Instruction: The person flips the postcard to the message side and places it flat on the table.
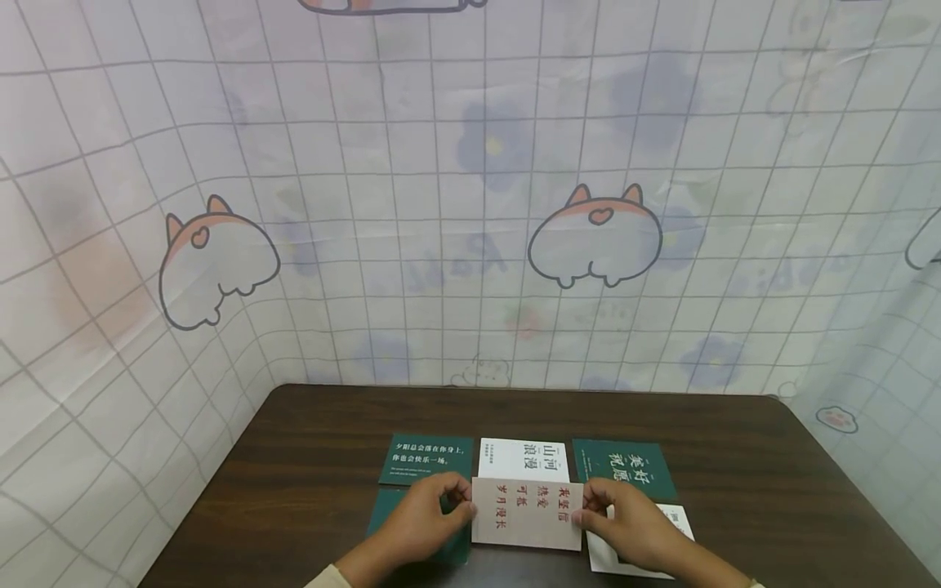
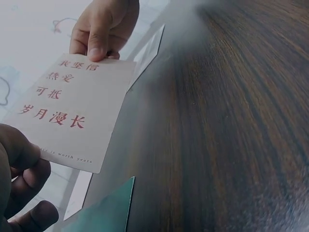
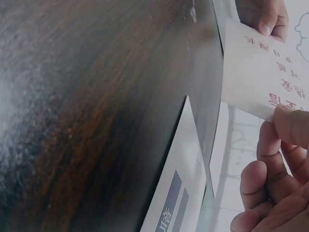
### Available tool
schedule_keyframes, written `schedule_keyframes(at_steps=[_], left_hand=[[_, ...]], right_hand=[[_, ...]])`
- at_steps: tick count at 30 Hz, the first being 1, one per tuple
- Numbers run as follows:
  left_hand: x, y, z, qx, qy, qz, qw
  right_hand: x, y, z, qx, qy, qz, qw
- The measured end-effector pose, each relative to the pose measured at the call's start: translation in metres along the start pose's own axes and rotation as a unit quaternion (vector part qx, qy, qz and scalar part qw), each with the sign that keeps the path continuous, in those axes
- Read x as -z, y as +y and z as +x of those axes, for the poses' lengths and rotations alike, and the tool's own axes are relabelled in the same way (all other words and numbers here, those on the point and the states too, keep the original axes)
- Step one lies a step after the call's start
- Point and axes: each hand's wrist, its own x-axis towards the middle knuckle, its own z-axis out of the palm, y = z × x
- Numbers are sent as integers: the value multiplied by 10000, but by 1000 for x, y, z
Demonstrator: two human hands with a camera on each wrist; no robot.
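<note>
Between both hands a pale pinkish card (image 1: 526, 514) with red Chinese characters is held raised above the table. My left hand (image 1: 421, 516) pinches its left edge between thumb and fingers. At the opposite edge, my right hand (image 1: 634, 523) pinches it the same way. In the left wrist view the card (image 2: 72, 111) also shows a small line of English print along one edge. Below the left hand lies a dark green card (image 1: 384, 513), partly covered by that hand. A white card (image 1: 675, 523) lies under the right hand, its print partly hidden.
Along the back of the dark wooden table (image 1: 323, 425) lie a green card with white text (image 1: 426, 459), a white card with grey characters (image 1: 507, 459) and another green card (image 1: 654, 459). Behind the table hangs a white gridded cloth (image 1: 441, 310) with cartoon prints.
</note>
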Motion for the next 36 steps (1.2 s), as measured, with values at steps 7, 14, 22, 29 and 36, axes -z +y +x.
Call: schedule_keyframes(at_steps=[7, 14, 22, 29, 36], left_hand=[[-1, 0, -1, -39, 17, -65, 10000], [0, 1, -2, -47, 8, -166, 9999], [0, 0, -2, -22, -8, -281, 9996], [0, 0, -3, -54, 22, -292, 9996], [1, -1, -2, -138, 65, -250, 9996]], right_hand=[[1, 2, -2, 112, -72, 30, 9999], [1, 2, -3, 115, -82, 69, 9999], [1, 2, -4, 5, -51, 64, 10000], [1, 2, -4, 42, -26, 136, 9999], [1, 1, -3, 178, 74, 214, 9996]])
